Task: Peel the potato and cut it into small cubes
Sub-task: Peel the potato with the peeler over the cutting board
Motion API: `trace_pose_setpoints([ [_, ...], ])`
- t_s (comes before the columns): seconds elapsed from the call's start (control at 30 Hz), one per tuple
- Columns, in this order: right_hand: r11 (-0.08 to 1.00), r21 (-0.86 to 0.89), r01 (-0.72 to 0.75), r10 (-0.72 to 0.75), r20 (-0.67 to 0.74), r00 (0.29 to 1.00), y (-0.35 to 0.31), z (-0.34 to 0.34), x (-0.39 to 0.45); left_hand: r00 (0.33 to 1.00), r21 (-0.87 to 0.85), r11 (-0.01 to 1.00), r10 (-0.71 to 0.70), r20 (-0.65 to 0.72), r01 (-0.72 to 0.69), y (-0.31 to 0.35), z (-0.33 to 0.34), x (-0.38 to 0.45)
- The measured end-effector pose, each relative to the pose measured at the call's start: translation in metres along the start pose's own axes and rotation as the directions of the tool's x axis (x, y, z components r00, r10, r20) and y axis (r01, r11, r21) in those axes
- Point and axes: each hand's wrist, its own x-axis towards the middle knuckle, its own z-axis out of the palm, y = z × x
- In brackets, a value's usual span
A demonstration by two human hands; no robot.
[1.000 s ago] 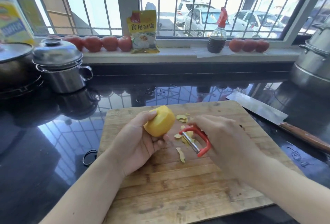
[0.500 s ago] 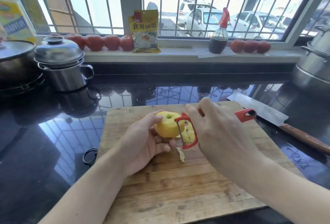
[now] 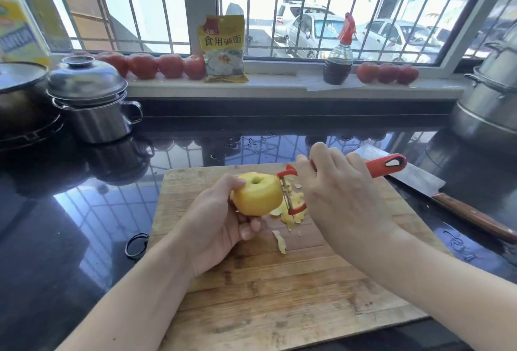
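While left hand (image 3: 215, 227) cups potato (image 3: 257, 197) over board (image 3: 279, 308) centre, right hand (image 3: 338, 199) grips peeler (image 3: 291, 194), blade on its 3 o'clock flank; risk: wet potato rolls, blade skips toward left fingertips (image 3: 247, 231); cleaver (image 3: 447, 197) idle at 2 o'clock.

Head camera looks down, close over cutting board (image 3: 251, 308).
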Motion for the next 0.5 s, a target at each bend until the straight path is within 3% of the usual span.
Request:
trace_pose_setpoints([
  [0.13, 0.998, 0.019, -0.052, 0.051, 0.067, 0.996, 0.014, 0.005, 0.003, 1.000, 0.002, 1.000, -0.017, -0.003, 0.017, 0.001, -0.001, -0.001],
  [0.4, 0.992, 0.092, 0.084, -0.073, -0.117, 0.990, -0.011, -0.012, -0.010, 1.000, 0.044, 0.999, -0.020, 0.019, 0.019, -0.003, 0.000, 0.002],
  [0.5, 0.990, 0.073, 0.117, -0.107, -0.124, 0.986, -0.022, -0.013, -0.008, 0.999, 0.046, 0.999, -0.014, 0.041, 0.012, -0.003, 0.000, 0.002],
])
